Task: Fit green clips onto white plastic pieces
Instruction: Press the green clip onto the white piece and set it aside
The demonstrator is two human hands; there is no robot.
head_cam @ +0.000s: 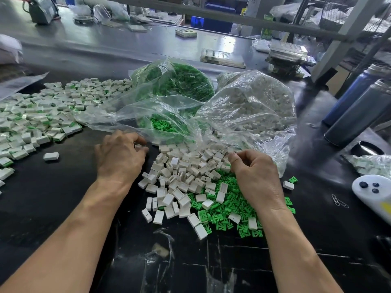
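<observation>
Sprawling across the far left is a heap of finished pieces [40, 115]. Left hand [120, 155] has fingers curled at the clear bag's [118, 117] edge, can't tell if it's gripping anything. White plastic pieces [179, 178] and green clips [224, 210] sit mid-table. Right hand [256, 174] hovers over them, fingertips pinched together, contents hidden.

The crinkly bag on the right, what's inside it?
The clear bag holds white plastic pieces, some spilling from its mouth onto the table. The bag's bottom layers are hidden.
</observation>
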